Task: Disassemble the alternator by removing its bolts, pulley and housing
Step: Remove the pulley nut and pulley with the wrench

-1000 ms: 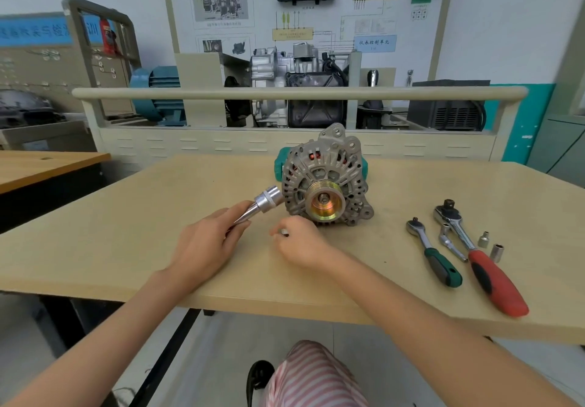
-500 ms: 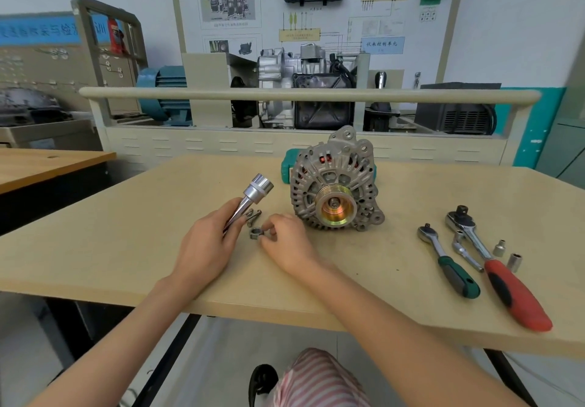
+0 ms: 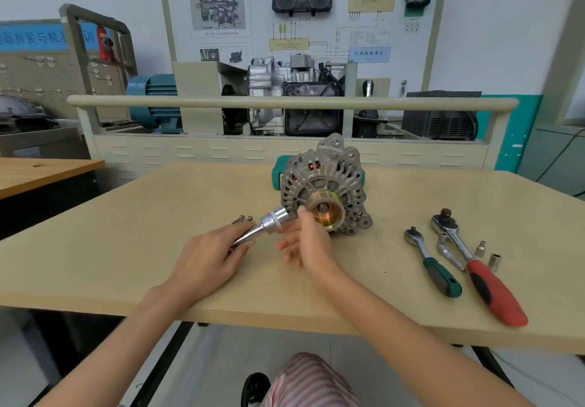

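The grey alternator [image 3: 329, 182] stands upright on the tan table [image 3: 126, 248], its brass pulley [image 3: 326, 213] facing me. My left hand [image 3: 209, 261] grips a silver socket driver [image 3: 269, 224] whose socket end points at the alternator's lower left edge. My right hand [image 3: 307, 242] reaches to the pulley's left rim, index finger and thumb at the rim, the other fingers spread loosely. Two removed bolts [image 3: 242, 218] lie on the table just left of the driver.
To the right lie a green-handled ratchet [image 3: 433, 264], a red-handled ratchet [image 3: 481, 270], a small bent wrench [image 3: 448, 251] and two loose sockets [image 3: 487, 254]. A green case [image 3: 280, 169] sits behind the alternator. A railed training bench [image 3: 285, 102] stands beyond the table.
My right hand left the small part on the table and rose to the pulley's left rim. The left hand tilted the driver's socket end down toward the alternator.
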The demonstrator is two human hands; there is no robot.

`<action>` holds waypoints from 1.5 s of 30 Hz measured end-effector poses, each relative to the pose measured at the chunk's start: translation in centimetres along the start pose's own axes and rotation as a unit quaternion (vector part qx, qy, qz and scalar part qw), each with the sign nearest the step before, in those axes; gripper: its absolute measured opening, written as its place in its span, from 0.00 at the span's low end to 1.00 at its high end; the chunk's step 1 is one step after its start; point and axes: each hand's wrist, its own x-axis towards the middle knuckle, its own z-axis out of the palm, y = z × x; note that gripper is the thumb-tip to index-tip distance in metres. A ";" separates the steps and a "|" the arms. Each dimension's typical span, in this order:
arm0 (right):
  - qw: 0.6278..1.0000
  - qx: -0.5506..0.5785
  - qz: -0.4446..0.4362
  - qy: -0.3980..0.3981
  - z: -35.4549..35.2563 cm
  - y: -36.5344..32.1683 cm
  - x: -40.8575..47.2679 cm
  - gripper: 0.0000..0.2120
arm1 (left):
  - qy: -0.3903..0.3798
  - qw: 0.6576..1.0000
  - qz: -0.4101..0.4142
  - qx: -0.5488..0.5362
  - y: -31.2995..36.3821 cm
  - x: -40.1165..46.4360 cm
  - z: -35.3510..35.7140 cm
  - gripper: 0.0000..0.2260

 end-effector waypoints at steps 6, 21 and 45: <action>0.986 -0.145 -0.080 0.004 -3.1 -0.1 -2.0 0.19 | -0.036 0.984 0.165 0.059 3.3 0.1 -0.7 0.20; 0.982 -0.157 -0.101 0.015 -6.0 0.3 -1.4 0.16 | -0.160 0.971 0.165 0.071 7.8 2.3 2.5 0.12; 0.975 -0.168 -0.098 0.110 -6.7 0.1 -1.3 0.16 | -0.118 0.990 -0.001 0.082 6.6 1.4 1.2 0.15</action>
